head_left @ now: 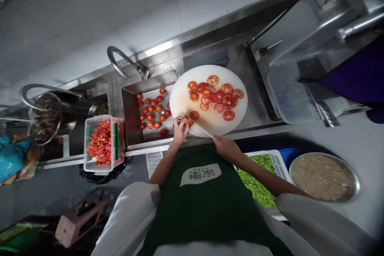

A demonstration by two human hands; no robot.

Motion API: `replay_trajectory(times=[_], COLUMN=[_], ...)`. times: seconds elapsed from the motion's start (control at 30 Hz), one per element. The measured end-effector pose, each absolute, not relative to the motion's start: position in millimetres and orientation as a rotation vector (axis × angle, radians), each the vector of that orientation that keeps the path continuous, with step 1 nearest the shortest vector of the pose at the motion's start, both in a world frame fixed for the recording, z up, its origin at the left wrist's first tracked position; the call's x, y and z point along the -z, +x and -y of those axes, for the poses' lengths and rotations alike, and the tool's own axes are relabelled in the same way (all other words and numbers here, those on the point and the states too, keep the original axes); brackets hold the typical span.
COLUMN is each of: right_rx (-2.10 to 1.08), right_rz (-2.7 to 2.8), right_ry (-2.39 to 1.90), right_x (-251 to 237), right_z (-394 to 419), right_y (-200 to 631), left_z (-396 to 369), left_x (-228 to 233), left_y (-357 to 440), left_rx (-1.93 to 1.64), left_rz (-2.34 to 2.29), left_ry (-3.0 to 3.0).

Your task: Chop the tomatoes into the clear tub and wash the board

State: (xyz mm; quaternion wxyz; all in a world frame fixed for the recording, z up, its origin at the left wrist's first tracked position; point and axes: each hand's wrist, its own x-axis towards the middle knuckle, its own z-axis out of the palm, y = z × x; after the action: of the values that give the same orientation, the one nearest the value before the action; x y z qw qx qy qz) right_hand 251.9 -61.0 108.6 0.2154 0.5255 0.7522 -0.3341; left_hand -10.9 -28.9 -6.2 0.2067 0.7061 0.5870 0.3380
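Note:
On a round white cutting board (180,88), my left hand (179,130) grips a tomato (189,121) near the board's left front edge. My right hand (225,147) is closed round the handle of a knife (204,128), its thin blade reaching left to the tomato. One cut slice (195,115) lies just beside the blade. Farther back, several tomato slices (219,96) are spread over the board. Left of it, several whole tomatoes (150,117) lie in the steel sink (132,104). The knife handle is mostly hidden by my fingers.
A clear tub (113,164) of chopped red pieces stands left of the sink. Two curved faucets (120,54) rise behind. Below right are a white basket (280,160) of chopped greens and a round steel basin (357,184). Another person's purple sleeve (357,76) shows at right.

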Motion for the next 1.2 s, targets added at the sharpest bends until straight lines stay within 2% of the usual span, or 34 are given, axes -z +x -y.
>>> replay_trajectory(times=[0.13, 0.33, 0.5, 0.67, 0.97, 1.2], right_rx=[0.896, 0.793, 0.792, 0.81, 0.897, 0.824], right_rz=[-2.011, -2.019, -2.051, -2.06, -2.039, -2.062], right_ry=[1.589, 1.628, 1.534, 1.497, 1.5, 1.526], right_x=[-108, -113, -133, -156, -120, -149], right_z=[66, 65, 78, 84, 60, 81], right_y=[290, 297, 288, 279, 254, 264], left_z=[18, -5, 0, 4, 6, 15], left_x=[-5, -22, -22, -19, -13, -12], left_y=[-5, 6, 4, 4, 5, 1], left_rx=[-0.93, -0.663, -0.855, -0.759, -0.914, -0.882], left_rz=[-1.533, -1.424, -1.43, -1.405, -1.383, -1.427], left_ry=[2.009, 2.109, 2.112, 2.174, 2.119, 2.096])
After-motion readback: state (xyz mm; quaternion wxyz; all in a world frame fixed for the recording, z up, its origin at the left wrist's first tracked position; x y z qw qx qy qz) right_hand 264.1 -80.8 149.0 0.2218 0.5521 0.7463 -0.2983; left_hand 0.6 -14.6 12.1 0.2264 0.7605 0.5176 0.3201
